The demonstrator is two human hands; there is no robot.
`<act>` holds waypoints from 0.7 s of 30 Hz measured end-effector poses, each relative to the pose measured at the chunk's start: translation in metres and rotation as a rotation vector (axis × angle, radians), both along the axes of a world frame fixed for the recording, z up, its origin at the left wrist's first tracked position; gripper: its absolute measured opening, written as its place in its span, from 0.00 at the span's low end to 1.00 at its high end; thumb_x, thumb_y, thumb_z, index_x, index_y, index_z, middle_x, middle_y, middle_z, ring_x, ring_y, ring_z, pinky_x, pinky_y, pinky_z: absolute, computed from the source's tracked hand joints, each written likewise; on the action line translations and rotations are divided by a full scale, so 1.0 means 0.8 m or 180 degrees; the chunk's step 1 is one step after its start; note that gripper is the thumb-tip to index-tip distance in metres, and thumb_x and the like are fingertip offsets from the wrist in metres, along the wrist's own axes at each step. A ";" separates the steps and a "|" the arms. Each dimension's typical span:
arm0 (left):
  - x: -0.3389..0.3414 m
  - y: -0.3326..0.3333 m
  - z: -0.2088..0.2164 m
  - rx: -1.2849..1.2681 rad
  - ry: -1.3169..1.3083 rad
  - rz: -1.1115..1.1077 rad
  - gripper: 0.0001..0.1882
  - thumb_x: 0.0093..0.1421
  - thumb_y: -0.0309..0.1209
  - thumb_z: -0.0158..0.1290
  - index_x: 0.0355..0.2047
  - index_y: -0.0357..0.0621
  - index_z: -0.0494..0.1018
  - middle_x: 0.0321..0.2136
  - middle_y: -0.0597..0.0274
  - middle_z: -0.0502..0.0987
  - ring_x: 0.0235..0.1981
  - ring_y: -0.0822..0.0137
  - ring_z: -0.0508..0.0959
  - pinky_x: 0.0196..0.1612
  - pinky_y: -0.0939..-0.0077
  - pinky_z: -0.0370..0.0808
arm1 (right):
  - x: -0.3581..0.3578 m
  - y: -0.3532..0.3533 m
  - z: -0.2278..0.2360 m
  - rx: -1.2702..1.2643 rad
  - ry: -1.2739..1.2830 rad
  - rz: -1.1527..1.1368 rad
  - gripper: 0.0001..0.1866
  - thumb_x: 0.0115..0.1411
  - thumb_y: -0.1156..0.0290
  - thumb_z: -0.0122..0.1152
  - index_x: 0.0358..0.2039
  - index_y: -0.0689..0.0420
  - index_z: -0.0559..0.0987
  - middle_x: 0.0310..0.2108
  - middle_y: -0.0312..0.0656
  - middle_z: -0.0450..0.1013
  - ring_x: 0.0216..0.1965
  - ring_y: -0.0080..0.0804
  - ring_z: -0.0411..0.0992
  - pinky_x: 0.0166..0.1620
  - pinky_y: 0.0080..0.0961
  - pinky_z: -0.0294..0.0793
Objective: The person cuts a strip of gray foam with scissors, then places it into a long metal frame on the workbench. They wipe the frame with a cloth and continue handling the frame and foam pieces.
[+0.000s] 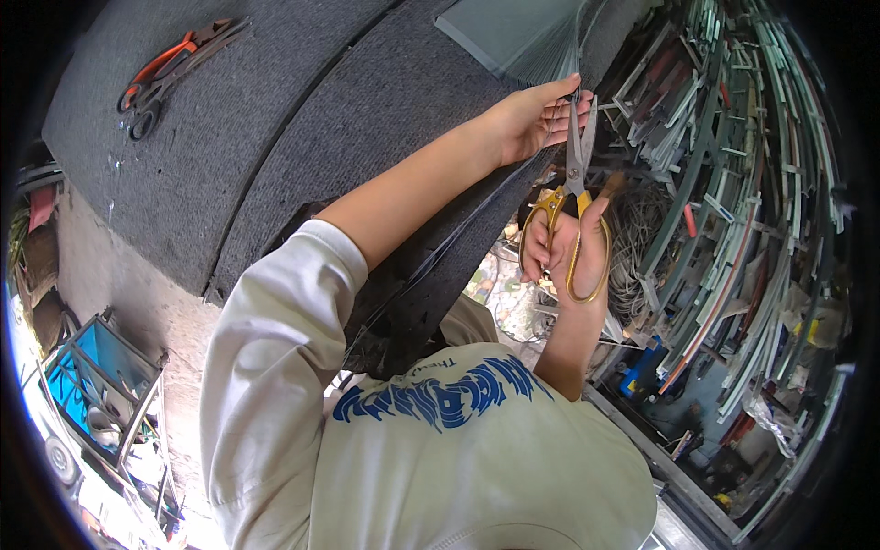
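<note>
My right hand (582, 243) grips scissors (573, 172) with gold handles, fingers and thumb through the loops. The blades point away from me and stand a little apart, their tips beside the fingers of my left hand (536, 121). That left hand is closed at the near right corner of a grey pleated mesh (513, 38), thumb against the folds. Exactly how the fingers hold it is partly hidden. Thin dark strands (458, 229) run from near this hand down along the table edge.
A dark grey carpeted table (321, 119) has a seam across it. Orange-and-black scissors (174, 69) lie at its far left. On the right, a rack of long metal profiles (733, 211) stands beside coiled wire (637, 247). A blue-lined cart (96, 390) is at lower left.
</note>
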State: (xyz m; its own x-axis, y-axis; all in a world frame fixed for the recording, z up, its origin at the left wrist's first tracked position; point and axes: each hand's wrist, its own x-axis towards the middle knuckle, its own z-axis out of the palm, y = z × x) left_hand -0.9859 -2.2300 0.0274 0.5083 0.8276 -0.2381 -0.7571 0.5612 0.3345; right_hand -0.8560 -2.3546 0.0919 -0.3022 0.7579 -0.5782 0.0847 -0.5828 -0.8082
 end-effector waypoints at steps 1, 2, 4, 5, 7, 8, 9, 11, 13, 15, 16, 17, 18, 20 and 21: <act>0.003 -0.001 -0.002 -0.0023 -0.0012 0.0045 0.27 0.64 0.49 0.52 0.49 0.35 0.71 0.42 0.57 0.79 0.47 0.65 0.77 0.52 0.72 0.74 | 0.001 0.000 0.001 -0.0031 -0.0012 0.0068 0.46 0.51 0.18 0.21 0.21 0.55 0.62 0.15 0.34 0.58 0.13 0.28 0.62 0.21 0.23 0.67; 0.004 0.000 -0.004 -0.0042 -0.0019 0.0089 0.26 0.65 0.48 0.51 0.49 0.36 0.70 0.44 0.56 0.79 0.48 0.65 0.77 0.53 0.72 0.74 | 0.002 0.000 0.002 -0.0046 0.0002 0.0068 0.46 0.51 0.18 0.21 0.21 0.55 0.62 0.15 0.34 0.58 0.14 0.28 0.63 0.21 0.24 0.68; 0.006 0.000 -0.007 -0.0071 -0.0094 0.0142 0.25 0.66 0.47 0.49 0.50 0.37 0.70 0.46 0.54 0.78 0.49 0.63 0.78 0.53 0.72 0.75 | 0.007 0.000 0.006 0.0010 -0.0031 -0.0090 0.46 0.51 0.17 0.20 0.21 0.55 0.62 0.15 0.34 0.58 0.14 0.28 0.63 0.22 0.24 0.68; 0.005 0.001 -0.008 -0.0078 -0.0162 0.0151 0.24 0.66 0.47 0.49 0.50 0.36 0.69 0.46 0.53 0.78 0.49 0.63 0.78 0.54 0.71 0.75 | 0.010 0.000 0.009 0.0084 -0.0079 -0.0251 0.46 0.50 0.17 0.21 0.20 0.54 0.61 0.15 0.34 0.58 0.14 0.28 0.63 0.22 0.24 0.68; 0.005 0.002 -0.009 -0.0058 -0.0174 0.0204 0.23 0.67 0.45 0.48 0.50 0.36 0.69 0.46 0.52 0.78 0.48 0.61 0.79 0.55 0.70 0.75 | 0.018 0.004 0.017 0.0177 -0.0187 -0.0536 0.46 0.49 0.17 0.20 0.19 0.53 0.60 0.15 0.34 0.58 0.13 0.27 0.63 0.21 0.24 0.69; 0.005 0.001 -0.009 -0.0075 -0.0176 0.0185 0.23 0.67 0.45 0.48 0.50 0.36 0.69 0.46 0.52 0.78 0.48 0.61 0.79 0.55 0.70 0.75 | 0.021 0.002 0.022 0.0157 -0.0160 -0.0344 0.45 0.49 0.17 0.20 0.19 0.53 0.60 0.15 0.34 0.58 0.13 0.26 0.62 0.21 0.24 0.69; 0.005 0.001 -0.009 -0.0049 -0.0177 0.0184 0.24 0.67 0.45 0.48 0.50 0.36 0.69 0.46 0.51 0.78 0.48 0.61 0.79 0.55 0.70 0.75 | 0.023 0.002 0.024 0.0131 -0.0171 -0.0158 0.45 0.50 0.17 0.20 0.19 0.53 0.60 0.15 0.34 0.58 0.13 0.26 0.62 0.20 0.24 0.69; 0.006 0.001 -0.007 -0.0036 -0.0119 0.0188 0.24 0.67 0.45 0.48 0.50 0.35 0.69 0.45 0.51 0.79 0.48 0.61 0.79 0.56 0.70 0.75 | 0.023 -0.004 0.025 0.0192 -0.0230 0.0177 0.44 0.51 0.19 0.21 0.19 0.53 0.59 0.14 0.33 0.56 0.10 0.24 0.59 0.16 0.20 0.65; 0.006 0.000 -0.006 -0.0046 0.0034 0.0203 0.24 0.67 0.45 0.49 0.50 0.36 0.69 0.45 0.50 0.79 0.48 0.61 0.79 0.56 0.70 0.74 | 0.019 -0.007 0.018 0.0019 -0.0256 0.0321 0.44 0.52 0.19 0.21 0.19 0.53 0.59 0.14 0.33 0.56 0.10 0.24 0.59 0.16 0.20 0.65; 0.006 -0.001 -0.005 -0.0043 0.0056 0.0200 0.24 0.66 0.45 0.50 0.50 0.36 0.69 0.45 0.51 0.79 0.47 0.61 0.79 0.56 0.70 0.74 | 0.015 -0.007 0.009 -0.0031 -0.0204 0.0377 0.43 0.52 0.19 0.21 0.18 0.52 0.59 0.13 0.33 0.55 0.10 0.23 0.59 0.16 0.20 0.65; 0.006 -0.001 -0.005 0.0009 0.0078 0.0232 0.24 0.66 0.45 0.50 0.50 0.36 0.69 0.45 0.51 0.79 0.47 0.62 0.79 0.56 0.70 0.73 | 0.014 -0.006 0.006 -0.0017 -0.0200 0.0328 0.43 0.53 0.19 0.21 0.18 0.52 0.59 0.13 0.32 0.55 0.10 0.23 0.58 0.15 0.20 0.65; 0.006 -0.001 -0.005 -0.0012 0.0080 0.0211 0.24 0.66 0.45 0.50 0.50 0.36 0.69 0.45 0.51 0.79 0.47 0.62 0.79 0.56 0.70 0.73 | 0.014 -0.004 0.002 -0.0003 -0.0173 0.0294 0.43 0.53 0.20 0.21 0.18 0.52 0.59 0.13 0.32 0.55 0.09 0.23 0.58 0.15 0.20 0.64; 0.006 -0.001 -0.005 0.0011 0.0077 0.0213 0.24 0.66 0.45 0.50 0.50 0.36 0.69 0.45 0.52 0.79 0.47 0.62 0.79 0.56 0.70 0.73 | 0.014 -0.003 0.000 0.0028 -0.0138 0.0181 0.43 0.53 0.20 0.21 0.18 0.52 0.59 0.13 0.32 0.55 0.09 0.23 0.58 0.15 0.20 0.64; 0.006 -0.001 -0.005 0.0034 0.0121 0.0218 0.24 0.66 0.46 0.50 0.50 0.36 0.69 0.44 0.52 0.80 0.48 0.63 0.79 0.56 0.71 0.73 | 0.017 0.000 -0.001 0.0061 -0.0152 0.0190 0.42 0.53 0.20 0.21 0.17 0.52 0.58 0.13 0.32 0.54 0.09 0.23 0.57 0.14 0.20 0.63; 0.007 0.000 -0.006 0.0032 0.0167 0.0222 0.24 0.66 0.46 0.50 0.50 0.36 0.69 0.44 0.52 0.80 0.47 0.63 0.79 0.56 0.71 0.73 | 0.019 0.001 0.000 0.0096 -0.0105 0.0221 0.42 0.54 0.20 0.21 0.17 0.51 0.58 0.13 0.32 0.54 0.09 0.23 0.57 0.14 0.20 0.63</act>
